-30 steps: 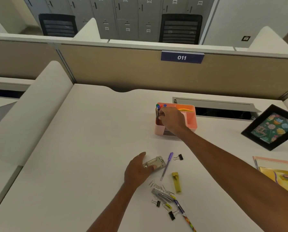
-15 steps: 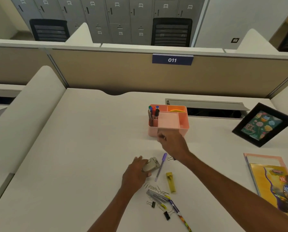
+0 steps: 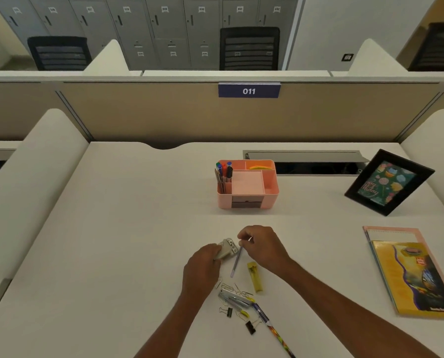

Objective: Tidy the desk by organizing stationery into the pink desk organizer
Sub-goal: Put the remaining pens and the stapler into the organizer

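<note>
At six o'clock from the pink organizer (image 3: 270,200), your right hand (image 3: 261,245) pinches the purple pen (image 3: 235,266) by its top, likely to lift it; your left hand (image 3: 203,264) grips the stapler (image 3: 227,248).

A dark blue plate (image 3: 249,90) on the beige partition (image 3: 138,112) behind the bench (image 3: 128,228) reads "011" in white; small number tags on the grey lockers (image 3: 179,27) beyond are too blurred to read; pale cursive lettering in the black picture frame (image 3: 388,182) is not legible; small print on the yellow notebook cover (image 3: 417,277) cannot be read.
</note>
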